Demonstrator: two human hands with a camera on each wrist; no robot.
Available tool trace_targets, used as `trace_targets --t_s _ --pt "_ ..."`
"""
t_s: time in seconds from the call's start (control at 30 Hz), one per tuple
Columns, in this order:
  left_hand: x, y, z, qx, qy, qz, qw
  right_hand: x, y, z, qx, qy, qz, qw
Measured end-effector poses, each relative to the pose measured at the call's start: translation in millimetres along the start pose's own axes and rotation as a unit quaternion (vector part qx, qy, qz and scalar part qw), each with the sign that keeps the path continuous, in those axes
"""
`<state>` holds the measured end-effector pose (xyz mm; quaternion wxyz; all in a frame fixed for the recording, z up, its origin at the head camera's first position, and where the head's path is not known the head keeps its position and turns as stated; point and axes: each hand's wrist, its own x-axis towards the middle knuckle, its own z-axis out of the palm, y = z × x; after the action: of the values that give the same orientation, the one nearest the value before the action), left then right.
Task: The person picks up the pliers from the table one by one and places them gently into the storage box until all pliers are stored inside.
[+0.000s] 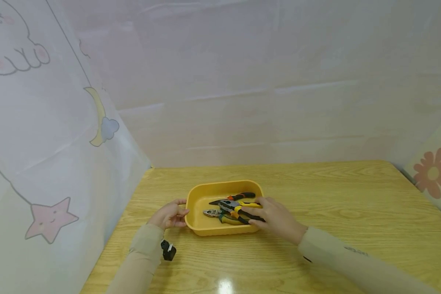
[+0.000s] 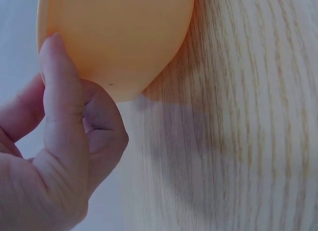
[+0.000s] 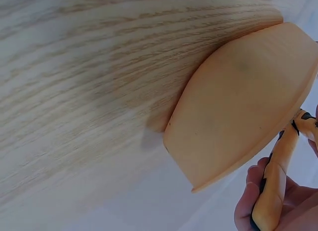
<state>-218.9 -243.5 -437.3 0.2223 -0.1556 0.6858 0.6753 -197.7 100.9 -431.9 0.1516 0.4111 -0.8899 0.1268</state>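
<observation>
A yellow tray (image 1: 200,195) sits on the wooden table and holds several pliers. My left hand (image 1: 181,210) grips the tray's left outer wall. In the left wrist view the thumb (image 2: 62,92) lies flat against that tray (image 2: 119,37), with a curled finger tucked under its edge. My right hand (image 1: 254,216) reaches in from the tray's right side and grips the yellow-and-black-handled pliers (image 1: 242,206). The right wrist view shows the fingers (image 3: 248,203) curled round a yellow handle (image 3: 276,184) beside the tray's outer wall (image 3: 238,107). Orange-handled pliers (image 1: 242,196) lie further back.
The wooden table (image 1: 334,196) spreads to the right of and behind the tray. A white curtain with a star and moon print (image 1: 51,218) hangs along the table's left edge. A pale wall stands at the back. A small black camera (image 1: 168,250) sits on my left wrist.
</observation>
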Motion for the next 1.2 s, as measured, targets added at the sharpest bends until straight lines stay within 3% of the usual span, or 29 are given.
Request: trace_targets --t_s 0.2,0.53,0.93,1.2 --pt "0.1 0.2 -0.1 0.002 0.001 0.001 1.0000 11.5 -0.7 1.4 0.043 -0.052 0.007 0.998" --pt "1.2 0.3 0.7 0.001 0.004 -0.002 1.0000 33.0 0.3 8.4 0.112 -0.146 0.041 0.982" --pt "0.8 -0.6 0.9 0.002 0.001 -0.001 1.0000 47.5 2.8 24.5 0.106 -0.185 0.028 0.977" --pt "0.4 -0.8 0.9 0.015 0.011 0.000 0.9998 46.4 9.0 31.3 0.049 -0.162 -0.033 0.985"
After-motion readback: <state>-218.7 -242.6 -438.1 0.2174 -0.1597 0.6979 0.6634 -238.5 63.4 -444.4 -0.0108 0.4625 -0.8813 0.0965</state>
